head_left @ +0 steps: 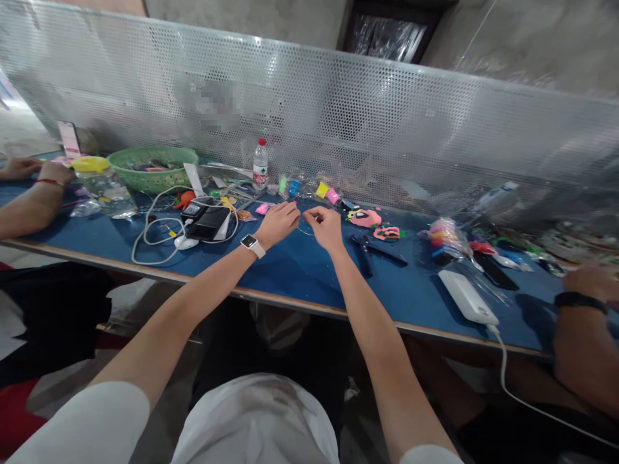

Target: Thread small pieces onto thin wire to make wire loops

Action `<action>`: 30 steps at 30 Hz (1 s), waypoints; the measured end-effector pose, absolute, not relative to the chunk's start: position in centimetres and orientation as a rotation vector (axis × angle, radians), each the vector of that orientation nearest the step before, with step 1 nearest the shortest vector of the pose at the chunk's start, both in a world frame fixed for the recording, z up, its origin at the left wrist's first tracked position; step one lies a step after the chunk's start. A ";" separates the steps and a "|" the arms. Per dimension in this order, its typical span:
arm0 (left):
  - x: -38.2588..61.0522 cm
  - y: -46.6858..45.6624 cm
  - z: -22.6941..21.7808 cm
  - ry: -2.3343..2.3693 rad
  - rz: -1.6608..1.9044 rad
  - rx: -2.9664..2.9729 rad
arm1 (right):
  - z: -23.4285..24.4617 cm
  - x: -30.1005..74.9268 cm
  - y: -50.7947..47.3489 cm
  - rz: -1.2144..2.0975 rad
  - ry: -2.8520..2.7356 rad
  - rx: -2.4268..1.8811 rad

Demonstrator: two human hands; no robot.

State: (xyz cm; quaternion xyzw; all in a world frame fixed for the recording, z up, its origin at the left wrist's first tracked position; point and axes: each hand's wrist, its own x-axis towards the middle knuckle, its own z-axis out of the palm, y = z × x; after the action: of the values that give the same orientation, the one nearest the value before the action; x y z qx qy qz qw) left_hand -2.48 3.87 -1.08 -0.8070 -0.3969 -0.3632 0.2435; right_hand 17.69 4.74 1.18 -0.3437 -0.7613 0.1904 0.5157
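Above the blue table (285,274), my left hand (279,223) is closed, its fingers bent and pinched together; a speck of pink shows at the fingertips. My right hand (327,228) faces it a short gap away, thumb and forefinger pressed together on something too small to name. A thin pale loop, perhaps a thread, curves below the fingertips. Just left of my left hand lies a bright pink lump (262,209). To the right of my right hand are a pink, black and yellow clay-like figure (365,218), a second pink-and-orange piece (388,232) and dark-handled pliers (370,251).
Along the back stand a green basket (149,183), a water bottle (260,166) and small coloured packets (322,190). A lidded jar (104,187), a black phone-like device (209,222) with white cable, and a white power bank (467,298) flank me. Co-workers' arms (587,316) are at both sides.
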 end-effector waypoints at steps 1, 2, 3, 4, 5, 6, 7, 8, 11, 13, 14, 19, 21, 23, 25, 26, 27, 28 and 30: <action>-2.5 3.9 -1.2 -1.091 -1.016 -2.216 | 1.1 17.7 4.9 0.463 -1.830 -0.824; -2.5 3.9 -1.2 -1.096 -1.056 -2.234 | 1.0 17.8 5.0 0.467 -1.829 -0.823; -2.5 3.9 -1.3 -1.098 -1.113 -2.259 | 0.9 17.9 5.1 0.469 -1.827 -0.823; -2.5 4.0 -1.4 -1.098 -1.181 -2.287 | 0.9 18.0 5.2 0.471 -1.825 -0.820; -2.5 4.0 -1.4 -1.097 -1.255 -2.315 | 0.8 18.1 5.2 0.473 -1.821 -0.813; -2.5 4.0 -1.4 -1.096 -1.327 -2.340 | 0.8 18.1 5.2 0.475 -1.820 -0.804; -2.5 4.0 -1.4 -1.096 -1.391 -2.359 | 0.8 18.2 5.2 0.474 -1.820 -0.797; -2.6 4.0 -1.4 -1.096 -1.441 -2.373 | 0.9 18.3 5.1 0.473 -1.824 -0.793; -2.6 4.0 -1.3 -1.104 -1.536 -2.412 | 1.0 18.3 4.8 0.469 -1.833 -0.786; -2.6 4.0 -1.2 -1.121 -1.607 -2.448 | 1.1 18.3 4.7 0.478 -1.816 -0.768; -2.6 4.0 -1.2 -1.137 -1.658 -2.465 | 1.1 18.2 4.7 0.489 -1.800 -0.757; -2.4 4.1 -1.2 -1.225 -1.891 -2.476 | 0.7 17.9 5.0 0.593 -1.715 -0.749; -2.4 4.0 -1.2 -1.223 -1.908 -2.443 | 0.7 17.8 5.0 0.623 -1.720 -0.747; -2.3 3.8 -1.1 -1.188 -1.906 -2.414 | 0.7 17.7 5.0 0.618 -1.737 -0.731; -2.2 3.6 -1.1 -1.145 -1.898 -2.392 | 0.9 17.7 4.8 0.561 -1.754 -0.699; -2.2 3.5 -1.1 -1.127 -1.896 -2.381 | 0.9 17.7 4.7 0.527 -1.768 -0.683; -2.1 3.4 -1.0 -1.114 -1.894 -2.369 | 1.0 17.7 4.6 0.500 -1.790 -0.670; -2.1 3.4 -1.0 -1.107 -1.891 -2.358 | 1.0 17.7 4.6 0.484 -1.815 -0.662; -2.0 3.2 -0.9 -1.109 -1.875 -2.345 | 0.9 17.6 4.4 0.485 -1.864 -0.657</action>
State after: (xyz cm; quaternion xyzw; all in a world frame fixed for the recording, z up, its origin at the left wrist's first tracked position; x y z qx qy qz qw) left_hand -2.01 3.23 -0.90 -0.7324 -0.3463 -0.5854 -0.0296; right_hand 17.58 4.44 0.94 -0.2745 -0.7794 0.2026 0.5255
